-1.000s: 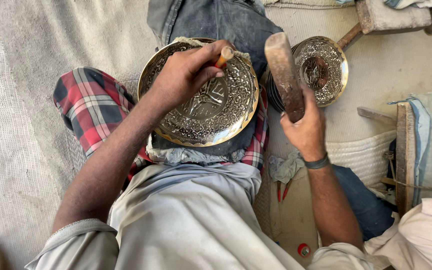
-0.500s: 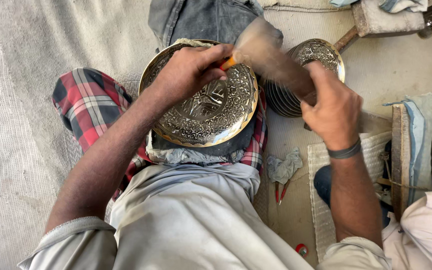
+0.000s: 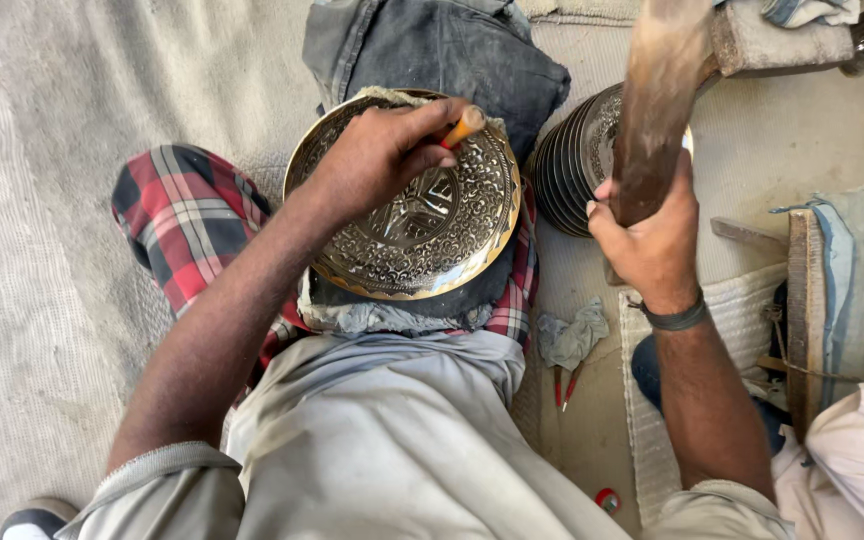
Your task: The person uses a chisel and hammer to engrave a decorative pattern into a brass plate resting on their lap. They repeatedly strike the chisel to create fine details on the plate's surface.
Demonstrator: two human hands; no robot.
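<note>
An engraved round brass plate [image 3: 452, 235] rests on a dark padded block in my lap. My left hand [image 3: 377, 150] lies on the plate's upper part and pinches a small orange-handled chisel [image 3: 465, 126] against the metal. My right hand [image 3: 652, 235] grips a thick wooden mallet [image 3: 657, 100], raised upright to the right of the plate and apart from it. A dark band circles my right wrist.
A stack of similar engraved plates [image 3: 572, 165] leans just right of the lap. Dark denim cloth [image 3: 432, 50] lies beyond the plate. A rag and red-handled tools [image 3: 567, 370] lie on the floor; wooden boards [image 3: 807, 310] stand at the right.
The mallet swung down onto the chisel half a second ago and has now lifted back up and to the right. My left hand stays on the plate with the chisel.
</note>
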